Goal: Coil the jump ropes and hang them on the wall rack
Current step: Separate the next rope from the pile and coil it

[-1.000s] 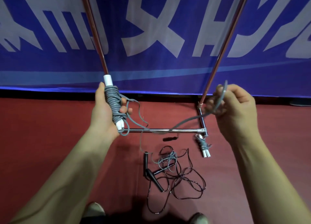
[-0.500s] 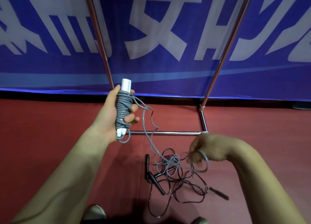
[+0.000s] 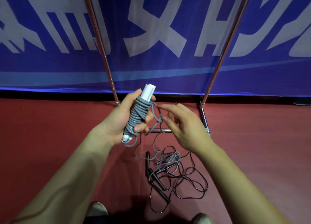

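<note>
- Left hand [image 3: 125, 118] is closed around the grey rope [image 3: 138, 117], wound on its white handles.
- Right hand [image 3: 183, 126] is half open, fingertips at the loose strand; actual pinch unclear.
- Black rope [image 3: 170, 176] lies tangled on the floor [image 3: 50, 131].
- Rack [image 3: 218, 62] top is cut off.

The two metal rack poles [image 3: 102, 55] run out past the top edge, their upper ends unseen. White lettering on the blue banner [image 3: 151, 68] is cropped on every side. The right hand [image 3: 183, 127], its fingers [image 3: 168, 121] motion-blurred, covers part of the rack's floor bar [image 3: 158, 130]; whether it grips the loose grey cord [image 3: 156, 112] cannot be told. The left hand [image 3: 122, 119] hides part of the wound grey rope's [image 3: 138, 116] white handles. Two shoe tips [image 3: 98, 210] are cut off at the bottom edge.
</note>
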{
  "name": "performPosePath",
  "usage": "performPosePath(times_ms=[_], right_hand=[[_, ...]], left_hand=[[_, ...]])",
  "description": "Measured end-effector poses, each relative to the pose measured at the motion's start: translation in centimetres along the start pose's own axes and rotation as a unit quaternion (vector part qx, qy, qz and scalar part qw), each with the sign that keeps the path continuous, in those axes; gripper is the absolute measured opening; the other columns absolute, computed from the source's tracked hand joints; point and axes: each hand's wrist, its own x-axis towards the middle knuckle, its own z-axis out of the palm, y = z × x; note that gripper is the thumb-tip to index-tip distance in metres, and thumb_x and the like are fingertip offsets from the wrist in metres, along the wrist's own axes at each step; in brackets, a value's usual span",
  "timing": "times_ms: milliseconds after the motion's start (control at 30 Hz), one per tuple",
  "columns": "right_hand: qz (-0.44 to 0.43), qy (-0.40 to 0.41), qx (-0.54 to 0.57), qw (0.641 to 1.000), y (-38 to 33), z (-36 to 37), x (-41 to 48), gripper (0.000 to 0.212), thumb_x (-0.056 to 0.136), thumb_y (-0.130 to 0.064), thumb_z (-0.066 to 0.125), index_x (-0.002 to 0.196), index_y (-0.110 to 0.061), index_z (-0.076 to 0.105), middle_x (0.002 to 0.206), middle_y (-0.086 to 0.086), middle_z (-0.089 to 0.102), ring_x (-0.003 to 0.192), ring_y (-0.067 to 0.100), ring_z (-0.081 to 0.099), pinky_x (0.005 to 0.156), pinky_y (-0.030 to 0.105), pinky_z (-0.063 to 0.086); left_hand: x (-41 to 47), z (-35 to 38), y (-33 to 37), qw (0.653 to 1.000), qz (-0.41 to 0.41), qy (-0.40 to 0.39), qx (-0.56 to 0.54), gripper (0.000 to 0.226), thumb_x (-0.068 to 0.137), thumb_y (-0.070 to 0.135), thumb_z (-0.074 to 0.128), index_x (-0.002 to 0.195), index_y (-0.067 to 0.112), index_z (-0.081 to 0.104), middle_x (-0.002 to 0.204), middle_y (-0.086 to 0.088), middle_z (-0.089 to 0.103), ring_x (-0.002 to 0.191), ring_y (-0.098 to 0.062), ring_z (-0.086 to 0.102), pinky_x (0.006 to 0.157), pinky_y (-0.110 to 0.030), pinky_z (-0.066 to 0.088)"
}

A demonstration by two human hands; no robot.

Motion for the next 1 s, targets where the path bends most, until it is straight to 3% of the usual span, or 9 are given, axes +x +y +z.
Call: performPosePath(times_ms=[133, 233, 500, 600, 733, 867, 933, 967, 1000], right_hand=[[-0.047, -0.021, -0.058, 0.997, 0.4, 0.4, 0.1, 0.019, 0.094, -0.035, 0.064, 0.109, -0.027, 0.074, 0.096, -0.006, 0.056, 0.091, 0.019, 0.055, 0.078, 0.035, 0.048], [-0.035, -0.088, -0.039, 0.995, 0.5, 0.3, 0.1, 0.020, 0.094, -0.035, 0.066, 0.111, -0.030, 0.072, 0.098, -0.009, 0.053, 0.092, 0.014, 0.052, 0.078, 0.030, 0.045], [0.023, -0.210, 0.037, 0.977, 0.2, -0.4, -0.1, 0.015, 0.095, -0.024, 0.066, 0.086, -0.017, 0.056, 0.077, -0.004, 0.059, 0.070, 0.014, 0.052, 0.066, 0.029, 0.043], [0.166, -0.091, 0.278, 0.942, 0.1, -2.1, 0.2, 0.015, 0.099, -0.009, 0.058, 0.085, -0.007, 0.055, 0.066, 0.008, 0.063, 0.053, 0.021, 0.055, 0.053, 0.032, 0.049], [0.346, 0.160, 0.534, 0.754, 1.1, -4.6, 1.3, 0.017, 0.101, -0.006, 0.050, 0.085, -0.009, 0.056, 0.065, 0.008, 0.068, 0.047, 0.015, 0.058, 0.047, 0.025, 0.053], [0.370, 0.280, 0.610, 0.642, 2.9, -5.6, 1.4, 0.011, 0.100, -0.007, 0.048, 0.095, -0.003, 0.056, 0.071, 0.014, 0.072, 0.062, 0.022, 0.071, 0.060, 0.031, 0.060], [0.396, 0.333, 0.573, 0.636, 4.4, -5.6, 1.1, 0.012, 0.098, -0.006, 0.046, 0.091, -0.003, 0.055, 0.069, 0.013, 0.069, 0.062, 0.026, 0.069, 0.061, 0.034, 0.061], [0.425, 0.346, 0.513, 0.661, 5.6, -5.4, 0.6, 0.010, 0.097, -0.007, 0.046, 0.090, -0.005, 0.054, 0.065, 0.011, 0.065, 0.058, 0.027, 0.064, 0.057, 0.035, 0.059], [0.464, 0.329, 0.401, 0.718, 6.9, -5.1, 0.0, 0.009, 0.095, -0.010, 0.046, 0.090, -0.007, 0.053, 0.062, 0.009, 0.062, 0.057, 0.029, 0.061, 0.055, 0.035, 0.057]], left_hand=[[0.1, -0.1, -0.2, 1.000, -0.012, -0.006, 0.008, 0.044, 0.094, 0.055, 0.040, 0.099, 0.022, 0.068, 0.061, -0.009, 0.051, 0.030, -0.012, 0.037, 0.053, -0.028, 0.048], [0.0, -0.3, -0.4, 1.000, -0.018, -0.015, 0.016, 0.043, 0.095, 0.054, 0.039, 0.101, 0.021, 0.067, 0.062, -0.009, 0.051, 0.030, -0.012, 0.038, 0.053, -0.029, 0.048], [0.0, -0.6, -0.8, 0.996, -0.034, 0.020, 0.081, 0.042, 0.092, 0.053, 0.045, 0.102, 0.018, 0.065, 0.062, -0.013, 0.051, 0.030, -0.014, 0.035, 0.052, -0.029, 0.049], [0.0, -1.5, -0.6, 0.986, -0.035, 0.082, 0.140, 0.045, 0.088, 0.055, 0.051, 0.100, 0.013, 0.060, 0.062, -0.013, 0.053, 0.030, -0.015, 0.036, 0.053, -0.031, 0.046], [0.1, -2.8, -1.0, 0.962, -0.051, 0.174, 0.205, 0.038, 0.093, 0.052, 0.057, 0.092, 0.014, 0.061, 0.063, -0.016, 0.056, 0.032, -0.018, 0.039, 0.051, -0.030, 0.040], [0.4, -3.3, -1.6, 0.936, -0.056, 0.235, 0.255, 0.033, 0.092, 0.051, 0.064, 0.089, 0.019, 0.068, 0.065, -0.016, 0.058, 0.037, -0.020, 0.043, 0.047, -0.026, 0.036], [0.4, -3.7, -1.6, 0.925, -0.047, 0.277, 0.256, 0.034, 0.089, 0.052, 0.066, 0.091, 0.018, 0.071, 0.065, -0.015, 0.059, 0.038, -0.019, 0.044, 0.046, -0.024, 0.038], [0.4, -3.8, -1.5, 0.923, -0.039, 0.294, 0.246, 0.035, 0.089, 0.052, 0.066, 0.091, 0.017, 0.071, 0.065, -0.015, 0.059, 0.038, -0.019, 0.044, 0.046, -0.025, 0.038], [0.4, -3.9, -1.3, 0.924, -0.031, 0.303, 0.231, 0.036, 0.090, 0.051, 0.065, 0.090, 0.016, 0.071, 0.066, -0.016, 0.058, 0.038, -0.019, 0.044, 0.046, -0.026, 0.038]])
